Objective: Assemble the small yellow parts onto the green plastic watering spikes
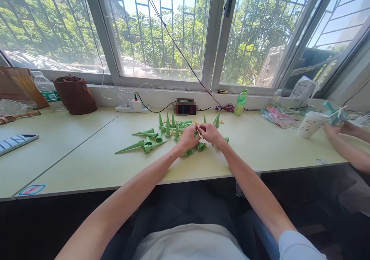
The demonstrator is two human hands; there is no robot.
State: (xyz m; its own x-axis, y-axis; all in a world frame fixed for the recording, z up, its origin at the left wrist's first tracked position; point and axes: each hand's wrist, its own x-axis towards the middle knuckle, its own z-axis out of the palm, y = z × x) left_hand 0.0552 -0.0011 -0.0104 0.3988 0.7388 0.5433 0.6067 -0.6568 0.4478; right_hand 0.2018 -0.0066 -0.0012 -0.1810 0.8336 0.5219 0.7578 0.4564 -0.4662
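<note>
My left hand (189,137) and my right hand (210,132) meet fingertip to fingertip over a pile of green plastic parts. Both are closed in a pinch; what sits between the fingers is too small and hidden to name. Around them, several green plastic spikes (168,128) stand upright on their wide ends. More green spikes (130,147) lie on their sides to the left of my left hand. Green hollow caps (201,147) lie just under my wrists. Small yellow-orange pieces (221,122) show among the green parts, partly covered by my hands.
A pale table (95,152) runs below the window. Behind the pile are a phone-like device (185,108), a power strip (131,108) and a green bottle (241,103). Leftward lie a brown bag (75,95) and phone (17,142). At right, a co-worker's hands (337,131) are beside a white cup (312,125).
</note>
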